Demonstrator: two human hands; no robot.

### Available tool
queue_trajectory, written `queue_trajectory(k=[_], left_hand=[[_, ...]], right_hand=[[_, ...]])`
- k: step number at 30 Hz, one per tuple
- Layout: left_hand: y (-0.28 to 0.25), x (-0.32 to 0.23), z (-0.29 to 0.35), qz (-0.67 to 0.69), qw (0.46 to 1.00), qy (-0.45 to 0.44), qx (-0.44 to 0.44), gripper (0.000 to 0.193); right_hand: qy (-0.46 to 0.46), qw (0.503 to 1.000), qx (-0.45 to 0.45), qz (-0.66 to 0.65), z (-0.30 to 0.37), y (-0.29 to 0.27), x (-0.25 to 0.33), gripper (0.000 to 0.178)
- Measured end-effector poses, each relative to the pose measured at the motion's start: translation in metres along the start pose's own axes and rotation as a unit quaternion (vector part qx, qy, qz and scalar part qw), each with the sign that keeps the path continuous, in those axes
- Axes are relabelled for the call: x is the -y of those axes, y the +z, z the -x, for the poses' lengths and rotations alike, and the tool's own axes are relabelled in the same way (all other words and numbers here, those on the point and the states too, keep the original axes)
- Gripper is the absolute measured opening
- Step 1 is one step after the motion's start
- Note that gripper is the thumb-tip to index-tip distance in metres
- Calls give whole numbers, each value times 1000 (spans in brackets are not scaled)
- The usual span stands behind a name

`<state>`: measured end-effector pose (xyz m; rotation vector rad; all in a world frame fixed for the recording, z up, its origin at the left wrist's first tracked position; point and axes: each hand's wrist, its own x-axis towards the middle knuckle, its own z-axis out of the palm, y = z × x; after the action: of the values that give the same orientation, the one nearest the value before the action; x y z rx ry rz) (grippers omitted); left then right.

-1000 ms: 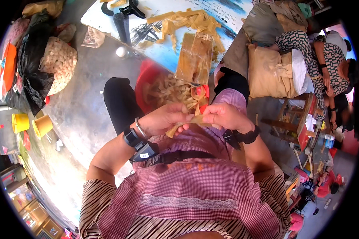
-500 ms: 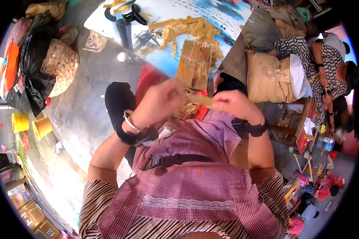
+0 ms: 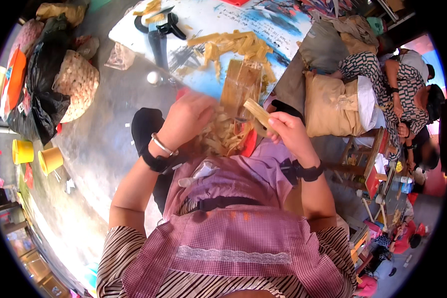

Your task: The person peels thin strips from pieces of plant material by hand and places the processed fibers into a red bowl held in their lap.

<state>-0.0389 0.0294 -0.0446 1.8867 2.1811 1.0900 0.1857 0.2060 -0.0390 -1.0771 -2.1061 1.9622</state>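
My right hand (image 3: 289,133) is closed around one end of a flat, pale yellow folded strip (image 3: 257,112), which points up and to the left. My left hand (image 3: 196,118) is bent over the left side of a heap of loose pale strips (image 3: 222,134); its fingers are smeared by motion, so whether they hold anything is hidden. These strips lie in a red container (image 3: 250,144) in front of my lap. Just beyond it, a wooden block (image 3: 241,84) wrapped in clear film rests on the near edge of the painted board (image 3: 193,74). More yellow strips (image 3: 243,44) are piled behind the block.
Black-handled tool (image 3: 159,44) lies on the board's left. Black bags (image 3: 42,84) stand far left, with yellow buckets (image 3: 50,159) nearer. At right are a stuffed tan sack (image 3: 333,105), a wooden stool (image 3: 365,154) and other people (image 3: 407,94) sitting.
My hands have drawn apart. The strip that stretched between them is now in my right hand alone, tilted upward, while my left hand has dropped slightly toward the loose strips.
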Motion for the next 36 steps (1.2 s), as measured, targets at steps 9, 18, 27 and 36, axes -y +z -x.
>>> queue_trajectory(k=[9, 18, 27, 36], left_hand=[[8, -48, 30, -64, 993, 93, 26, 34], [30, -44, 46, 165, 978, -109, 65, 36], [43, -53, 43, 560, 706, -408, 144, 14], [28, -57, 27, 266, 963, 26, 42, 24]], right_hand=[[58, 956, 240, -161, 28, 49, 5, 24], [-33, 971, 173, -160, 36, 63, 0, 34], [-193, 975, 102, -34, 39, 77, -13, 21], [127, 871, 206, -427, 27, 56, -28, 20]])
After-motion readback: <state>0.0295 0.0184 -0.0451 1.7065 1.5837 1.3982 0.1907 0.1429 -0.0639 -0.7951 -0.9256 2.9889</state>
